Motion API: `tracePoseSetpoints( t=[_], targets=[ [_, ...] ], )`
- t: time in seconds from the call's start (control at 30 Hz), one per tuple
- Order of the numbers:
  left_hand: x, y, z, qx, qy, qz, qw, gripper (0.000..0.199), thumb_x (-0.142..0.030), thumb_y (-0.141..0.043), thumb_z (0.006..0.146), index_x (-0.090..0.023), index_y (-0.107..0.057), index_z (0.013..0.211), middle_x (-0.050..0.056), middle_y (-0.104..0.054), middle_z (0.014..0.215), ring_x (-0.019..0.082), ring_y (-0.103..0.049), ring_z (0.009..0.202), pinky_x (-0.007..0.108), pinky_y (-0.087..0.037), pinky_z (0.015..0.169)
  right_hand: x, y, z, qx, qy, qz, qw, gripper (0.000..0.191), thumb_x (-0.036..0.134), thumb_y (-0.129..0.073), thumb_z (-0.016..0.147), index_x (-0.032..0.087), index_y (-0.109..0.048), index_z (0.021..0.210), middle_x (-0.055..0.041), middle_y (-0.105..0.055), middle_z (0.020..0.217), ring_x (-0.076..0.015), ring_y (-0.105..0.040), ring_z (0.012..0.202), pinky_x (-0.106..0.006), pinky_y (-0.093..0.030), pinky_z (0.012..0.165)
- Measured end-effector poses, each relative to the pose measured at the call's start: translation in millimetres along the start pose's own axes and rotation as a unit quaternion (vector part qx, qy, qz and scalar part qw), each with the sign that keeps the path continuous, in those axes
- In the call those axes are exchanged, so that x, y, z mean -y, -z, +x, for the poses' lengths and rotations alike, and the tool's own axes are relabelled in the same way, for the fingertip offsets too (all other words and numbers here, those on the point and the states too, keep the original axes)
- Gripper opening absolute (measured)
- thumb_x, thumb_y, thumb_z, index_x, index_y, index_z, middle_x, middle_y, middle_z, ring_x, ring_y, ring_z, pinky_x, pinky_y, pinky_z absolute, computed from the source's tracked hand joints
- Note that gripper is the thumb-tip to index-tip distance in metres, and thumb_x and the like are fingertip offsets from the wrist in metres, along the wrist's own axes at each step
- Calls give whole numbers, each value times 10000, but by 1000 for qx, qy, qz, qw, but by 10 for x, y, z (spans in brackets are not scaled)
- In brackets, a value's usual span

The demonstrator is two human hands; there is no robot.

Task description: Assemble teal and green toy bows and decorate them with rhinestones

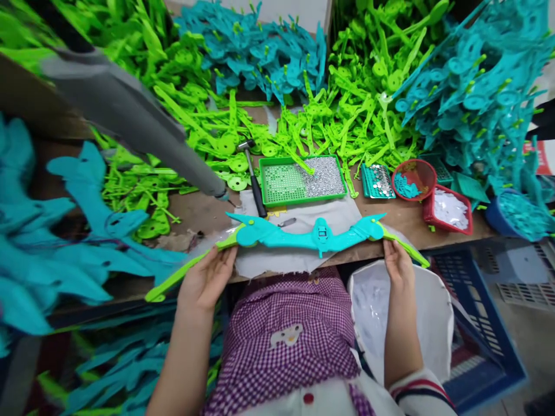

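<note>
A toy bow [290, 238] with a teal plastic body and bright green limbs spans the front edge of the table. My left hand [210, 274] is closed round its left green limb [173, 279], close to the teal joint. On the other side, my right hand [398, 263] grips the right green limb [410, 249], thumb and fingers partly hidden behind it. Under the bow's middle lies a pale cloth [277, 264]. Just behind it are a small metal-and-grey piece [287, 222] and a hammer [255, 182] with a black handle.
A green tray [284, 202] of small metal parts sits mid-table. Right of it are a red bowl [427, 167], a red basket [451, 211] and a blue bowl [520, 214]. A grey powered screwdriver [143, 115] hangs at left. Green limbs [359, 110] and teal bodies [269, 52] are heaped behind.
</note>
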State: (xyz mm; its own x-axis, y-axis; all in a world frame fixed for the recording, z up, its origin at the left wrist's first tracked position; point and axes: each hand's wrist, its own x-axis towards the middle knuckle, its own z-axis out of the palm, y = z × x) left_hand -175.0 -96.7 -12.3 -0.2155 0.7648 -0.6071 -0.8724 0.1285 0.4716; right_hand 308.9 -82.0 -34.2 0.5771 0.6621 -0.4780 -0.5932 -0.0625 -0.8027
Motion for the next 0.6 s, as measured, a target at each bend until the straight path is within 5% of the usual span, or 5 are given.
tracePoseSetpoints(
  t=[0.07,0.17,0.3,0.43,0.6],
  targets=[
    [29,-8,-46,22,14,-8,1000,425,-48,-382,993,-179,-595,1337,123,-677,1299,213,-587,1292,417,-484,1108,38,32,11,-15,-40,-55,998,81,221,-694,858,141,-686,859,-37,-778,799,-117,-756,746,-209,-638,725],
    [79,-26,-131,50,19,-17,998,429,-71,-396,994,-190,-578,1363,145,-633,1359,275,-549,1331,527,-480,1088,62,74,-58,0,-86,-165,983,360,453,-654,890,105,-682,804,-88,-745,647,-144,-711,539,-212,-590,503],
    [144,-49,-234,46,-4,-16,999,411,-61,-406,983,-165,-598,1330,152,-632,1358,292,-542,1336,523,-506,1064,-42,-77,-493,34,87,-249,964,432,557,-695,820,126,-679,811,-58,-729,611,-141,-671,488,-219,-537,466],
    [178,-135,-272,19,-32,0,999,350,-81,-460,981,-163,-626,1278,129,-670,1300,260,-594,1281,445,-537,1050,-330,-633,-1145,162,177,-313,919,370,520,-582,918,171,-698,887,-43,-759,740,-160,-688,588,-279,-559,579],
    [71,-175,-240,-14,21,15,1000,350,-204,-445,1019,-96,-574,1327,213,-625,1330,293,-609,1260,405,-587,982,-682,-1550,-1548,381,266,-417,781,254,410,-559,954,226,-713,1038,-55,-765,1012,-202,-713,920,-335,-561,838]
  ],
)
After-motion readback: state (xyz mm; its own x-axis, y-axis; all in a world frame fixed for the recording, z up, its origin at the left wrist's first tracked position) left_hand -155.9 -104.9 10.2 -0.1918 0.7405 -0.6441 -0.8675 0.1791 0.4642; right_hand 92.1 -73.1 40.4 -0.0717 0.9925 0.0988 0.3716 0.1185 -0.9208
